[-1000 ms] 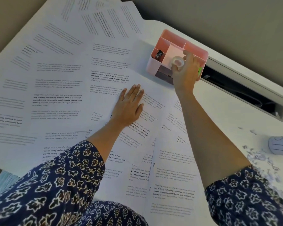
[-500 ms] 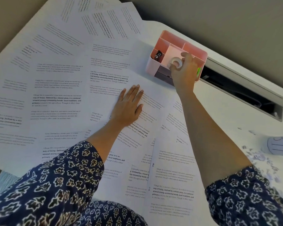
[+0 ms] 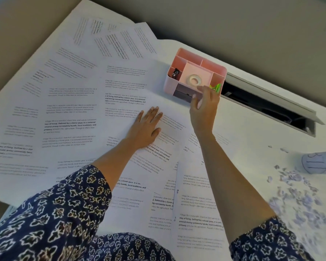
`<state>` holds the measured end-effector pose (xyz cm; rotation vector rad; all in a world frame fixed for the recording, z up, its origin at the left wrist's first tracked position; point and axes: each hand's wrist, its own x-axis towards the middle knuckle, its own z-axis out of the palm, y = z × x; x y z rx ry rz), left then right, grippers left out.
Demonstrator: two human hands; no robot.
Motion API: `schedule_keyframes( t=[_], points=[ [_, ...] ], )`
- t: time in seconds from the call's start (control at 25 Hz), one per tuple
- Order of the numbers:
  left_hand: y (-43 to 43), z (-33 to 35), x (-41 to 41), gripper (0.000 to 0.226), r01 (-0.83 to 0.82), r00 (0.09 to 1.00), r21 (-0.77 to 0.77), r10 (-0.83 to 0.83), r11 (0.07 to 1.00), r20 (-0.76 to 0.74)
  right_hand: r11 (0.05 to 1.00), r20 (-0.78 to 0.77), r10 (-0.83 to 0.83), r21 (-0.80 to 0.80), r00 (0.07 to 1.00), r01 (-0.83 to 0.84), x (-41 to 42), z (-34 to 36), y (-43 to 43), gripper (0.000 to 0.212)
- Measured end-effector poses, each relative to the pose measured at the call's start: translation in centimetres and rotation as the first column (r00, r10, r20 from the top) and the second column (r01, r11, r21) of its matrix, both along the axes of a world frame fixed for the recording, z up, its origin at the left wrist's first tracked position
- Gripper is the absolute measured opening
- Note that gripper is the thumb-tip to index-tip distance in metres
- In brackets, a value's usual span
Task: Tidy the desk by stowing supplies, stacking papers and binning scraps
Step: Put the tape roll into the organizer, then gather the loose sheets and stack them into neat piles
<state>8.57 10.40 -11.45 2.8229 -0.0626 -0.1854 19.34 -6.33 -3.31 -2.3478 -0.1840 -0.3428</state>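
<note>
Tape roll (image 3: 193, 80) lay flat in the middle compartment of the pink organizer (image 3: 168, 85), near the far edge of the desk (image 3: 252, 147). Your right hand (image 3: 203, 108) hovered at its front, fingers loosely bent, holding nothing. Your left hand (image 3: 145, 127) rested flat, fingers straight, on the papers (image 3: 73, 113).

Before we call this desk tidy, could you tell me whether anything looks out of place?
Yes: torn paper scraps litter the desk at right beside a toppled cup, and printed sheets lie fanned, unstacked.
</note>
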Motion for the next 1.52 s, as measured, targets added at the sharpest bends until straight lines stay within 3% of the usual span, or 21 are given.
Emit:
schedule_keyframes(
  t=[0.24, 0.6, 0.92, 1.16, 1.36, 1.52],
  points=[
    [0.4, 1.7, -3.8, 0.053, -0.049, 0.995, 0.016, 0.047, 0.999, 0.088, 0.999, -0.225, -0.054, -0.019, 0.973, 0.051, -6.5, -2.0, -2.5, 0.029],
    [-3.6, 2.7, -8.2, 0.053, 0.067, 0.995, 0.061, -0.071, 0.996, 0.064, 0.979, -0.390, -0.138, -0.190, 0.911, 0.067, -12.9, -4.2, -8.3, 0.038],
    [-10.0, 3.1, -9.2, 0.086, 0.313, 0.947, 0.117, -0.301, 0.943, -0.111, 0.923, -0.440, -0.311, -0.353, 0.843, 0.156, -16.2, -3.9, -14.8, 0.053],
    [-12.1, 2.9, -9.5, 0.094, 0.294, 0.953, 0.171, -0.273, 0.940, -0.133, 0.867, -0.484, -0.436, -0.453, 0.759, 0.209, -18.8, -3.8, -19.1, 0.064],
    [-12.4, 3.2, -9.6, 0.092, 0.258, 0.962, 0.193, -0.234, 0.947, -0.138, 0.881, -0.515, -0.427, -0.422, 0.744, 0.213, -19.4, -3.8, -20.0, 0.053],
    [-12.0, 3.1, -9.9, 0.080, 0.216, 0.973, 0.163, -0.199, 0.963, -0.115, 0.910, -0.558, -0.410, -0.298, 0.722, 0.287, -18.8, -4.0, -20.1, 0.012]
  ],
)
